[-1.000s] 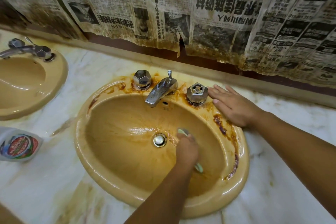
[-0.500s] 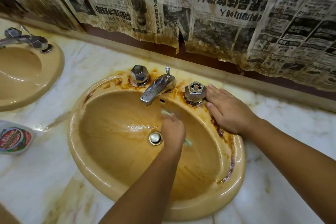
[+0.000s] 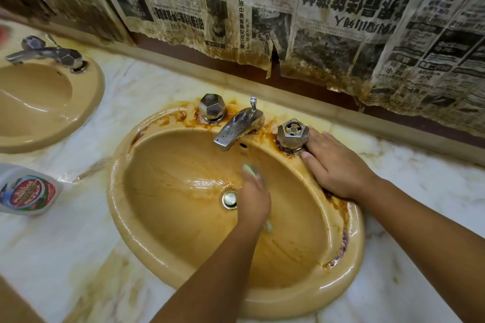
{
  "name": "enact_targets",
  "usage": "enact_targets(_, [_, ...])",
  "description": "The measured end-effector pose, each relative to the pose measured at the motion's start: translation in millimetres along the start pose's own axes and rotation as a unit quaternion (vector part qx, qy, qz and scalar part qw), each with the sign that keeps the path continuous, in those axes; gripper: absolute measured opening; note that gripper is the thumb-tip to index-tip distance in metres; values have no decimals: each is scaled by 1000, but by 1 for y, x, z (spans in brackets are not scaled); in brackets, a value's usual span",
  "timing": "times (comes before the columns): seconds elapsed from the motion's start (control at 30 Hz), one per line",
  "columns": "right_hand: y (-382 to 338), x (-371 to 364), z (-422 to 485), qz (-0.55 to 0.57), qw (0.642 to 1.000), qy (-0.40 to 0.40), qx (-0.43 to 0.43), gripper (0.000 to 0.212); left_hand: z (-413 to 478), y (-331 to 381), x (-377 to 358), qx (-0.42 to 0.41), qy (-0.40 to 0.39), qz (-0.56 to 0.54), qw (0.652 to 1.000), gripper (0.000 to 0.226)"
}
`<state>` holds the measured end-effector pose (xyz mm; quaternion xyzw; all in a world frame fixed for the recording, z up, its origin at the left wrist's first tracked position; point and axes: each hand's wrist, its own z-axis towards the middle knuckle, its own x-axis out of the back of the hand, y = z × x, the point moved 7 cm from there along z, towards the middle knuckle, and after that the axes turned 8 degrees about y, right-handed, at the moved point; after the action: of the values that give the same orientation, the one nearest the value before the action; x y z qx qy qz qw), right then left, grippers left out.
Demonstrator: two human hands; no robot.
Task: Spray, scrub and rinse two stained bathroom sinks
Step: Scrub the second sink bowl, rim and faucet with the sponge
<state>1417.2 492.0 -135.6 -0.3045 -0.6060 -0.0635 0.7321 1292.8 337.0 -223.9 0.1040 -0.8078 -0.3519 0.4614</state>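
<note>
Scrubber [image 3: 250, 169], long axis near-to-far, clamped in left hand's [image 3: 253, 202] curled fingers; points past them toward faucet [image 3: 236, 126]. Right hand's [image 3: 338, 165] fingers straight, touching tap handle [image 3: 291, 135].

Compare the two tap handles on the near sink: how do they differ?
The left handle has a closed, faceted top; the right handle is open on top, showing inner parts. The right hand lies close beside the right handle; no hand is near the left handle. Both are faceted metal with rusty stains round their bases.
</note>
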Motion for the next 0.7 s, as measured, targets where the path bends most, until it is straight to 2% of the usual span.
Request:
enact_targets(0.07, [-1,0,0,-2,1000,-1,-1,65,-1,-23,-11,65,-56,29,996,44])
enact_targets(0.1, [-1,0,0,-3,1000,0,-2,65,3,-21,-9,84,-50,3,995,41])
enact_targets(0.17, [-2,0,-1,-6,1000,2,-6,64,14,3,4,86,17,-86,992,42])
enact_targets(0.27, [-3,0,-2,-11,1000,5,-7,64,10,40,26,19,100,-179,979,53])
enact_targets(0.33, [-3,1,-2,-9,1000,7,-8,64,-6,40,20,-8,76,-159,984,55])
enact_targets(0.43, [-4,0,-3,-14,1000,6,-16,64,-16,6,-11,103,-40,-146,983,41])
enact_targets(0.5, [-4,-2,-4,-21,1000,5,-21,67,-10,6,-8,138,-39,-167,975,41])
enact_targets(0.6, [-4,-4,-4,-30,999,8,-23,69,7,36,17,50,53,-194,978,51])
enact_targets(0.67, [-5,-3,-4,-29,999,7,-22,69,1,40,20,-1,64,-159,985,56])
enact_targets(0.7, [-5,-3,-4,-29,999,7,-23,68,-4,33,14,-8,45,-125,991,53])
